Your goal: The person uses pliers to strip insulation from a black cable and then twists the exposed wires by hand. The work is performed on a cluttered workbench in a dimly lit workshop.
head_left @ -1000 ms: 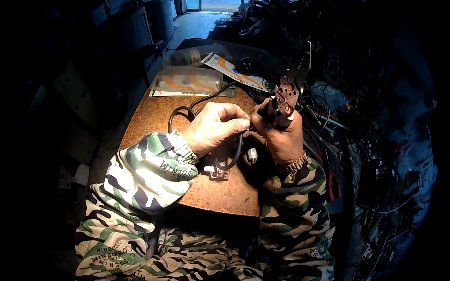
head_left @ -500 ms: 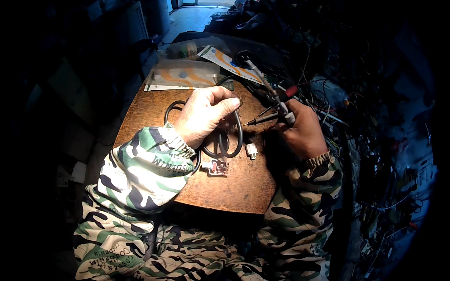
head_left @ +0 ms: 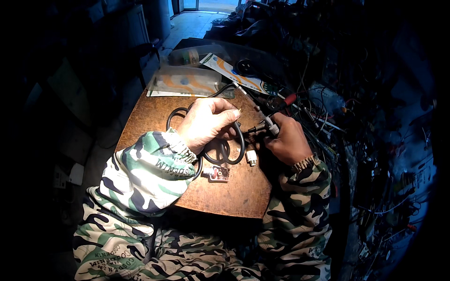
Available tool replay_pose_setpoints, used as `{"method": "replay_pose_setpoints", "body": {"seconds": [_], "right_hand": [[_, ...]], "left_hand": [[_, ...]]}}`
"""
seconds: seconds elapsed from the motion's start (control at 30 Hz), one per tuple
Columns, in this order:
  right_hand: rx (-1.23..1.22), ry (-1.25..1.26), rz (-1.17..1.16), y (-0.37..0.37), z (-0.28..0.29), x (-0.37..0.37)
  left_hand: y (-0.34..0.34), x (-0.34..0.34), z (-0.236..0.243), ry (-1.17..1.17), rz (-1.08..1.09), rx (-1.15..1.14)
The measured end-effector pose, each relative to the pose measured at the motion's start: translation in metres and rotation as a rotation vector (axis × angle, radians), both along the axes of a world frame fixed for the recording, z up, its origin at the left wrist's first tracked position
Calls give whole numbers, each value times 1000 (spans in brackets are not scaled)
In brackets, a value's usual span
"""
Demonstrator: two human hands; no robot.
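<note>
My left hand [head_left: 206,119] is closed, thumb against fingers, on a black cable [head_left: 242,145]. A small gold-coloured bit shows at the fingertips; the cable loops below onto the wooden tabletop [head_left: 192,194]. Opposite it, my right hand [head_left: 290,138] is closed round a slim rod-shaped tool [head_left: 251,99] with a pale shaft and grey collar; its exact kind is unclear. A dark pointed piece [head_left: 255,128] also sticks out from this hand toward the cable. Below the hands lie a small opened plug-like part [head_left: 218,173] with reddish insides and a small white connector [head_left: 251,158].
At the table's far side are clear plastic packs [head_left: 187,77] and a white-and-orange printed card [head_left: 229,72]. A red-handled tool [head_left: 289,99] lies beyond my right hand. Tangled wires and clutter [head_left: 328,122] crowd the right side.
My right hand has moved left and slightly down, bringing its tools closer to my left hand. The pale rod's far end has dropped nearer the cable. My left hand keeps its grip.
</note>
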State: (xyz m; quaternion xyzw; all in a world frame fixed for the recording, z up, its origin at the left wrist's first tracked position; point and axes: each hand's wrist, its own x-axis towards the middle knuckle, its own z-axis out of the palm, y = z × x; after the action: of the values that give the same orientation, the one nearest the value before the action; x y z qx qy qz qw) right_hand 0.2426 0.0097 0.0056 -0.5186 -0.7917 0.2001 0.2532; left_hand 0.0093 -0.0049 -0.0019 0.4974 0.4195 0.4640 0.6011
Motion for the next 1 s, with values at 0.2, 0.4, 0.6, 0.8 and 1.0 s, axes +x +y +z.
{"method": "replay_pose_setpoints", "body": {"seconds": [0.2,0.4,0.6,0.8,1.0], "right_hand": [[-202,811,68,0,3,10],[-370,1341,260,2,0,-17],[-311,1217,275,-2,-2,-14],[-241,1193,228,-6,-3,-20],[-279,1201,198,-9,1,-23]], "left_hand": [[-6,9,4,43,-62,41],[-14,6,5,-8,-35,19],[-14,13,6,-77,-72,33],[-14,16,4,-35,-48,66],[-10,16,-2,20,8,252]]}}
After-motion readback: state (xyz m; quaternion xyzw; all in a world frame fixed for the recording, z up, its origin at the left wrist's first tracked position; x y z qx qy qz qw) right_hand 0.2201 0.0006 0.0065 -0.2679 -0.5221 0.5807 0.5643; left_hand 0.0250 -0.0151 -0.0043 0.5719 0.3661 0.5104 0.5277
